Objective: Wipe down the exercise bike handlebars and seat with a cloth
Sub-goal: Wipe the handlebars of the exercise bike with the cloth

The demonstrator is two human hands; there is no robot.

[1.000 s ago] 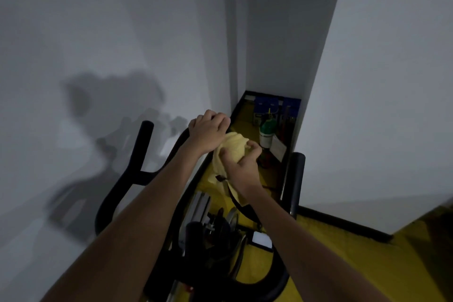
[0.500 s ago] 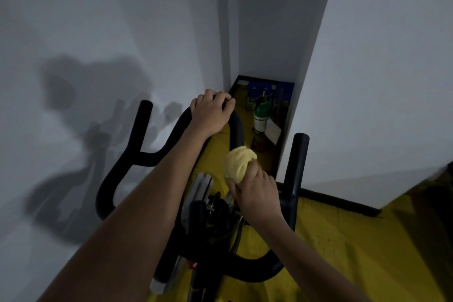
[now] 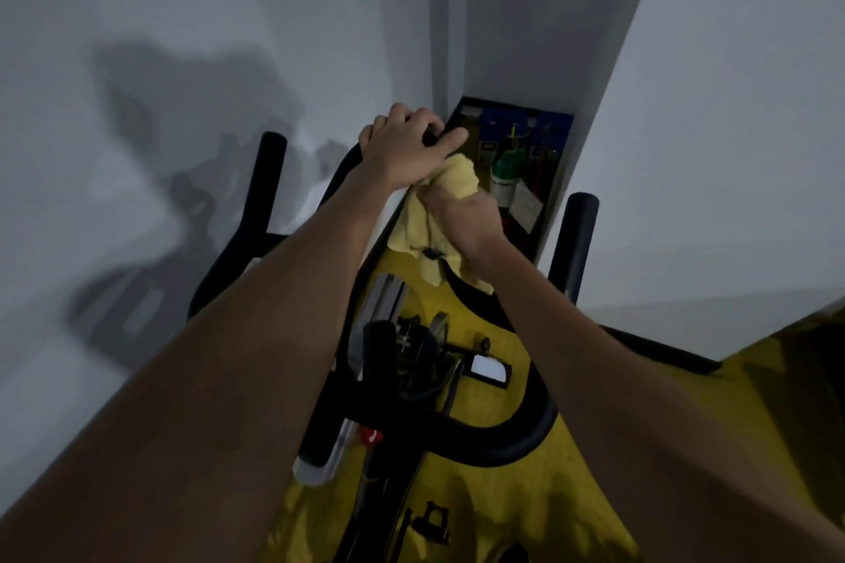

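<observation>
One cloth (image 3: 450,215), two hands, one bike with two upright bar ends (image 3: 265,183) at left and right. The handlebar (image 3: 516,443) loops away from the viewer toward the far corner. The left hand (image 3: 404,146) curls around the loop's far top. Just beside it, the right hand (image 3: 462,215) grips the yellow cloth, bunched against the bar, its lower part hanging.
</observation>
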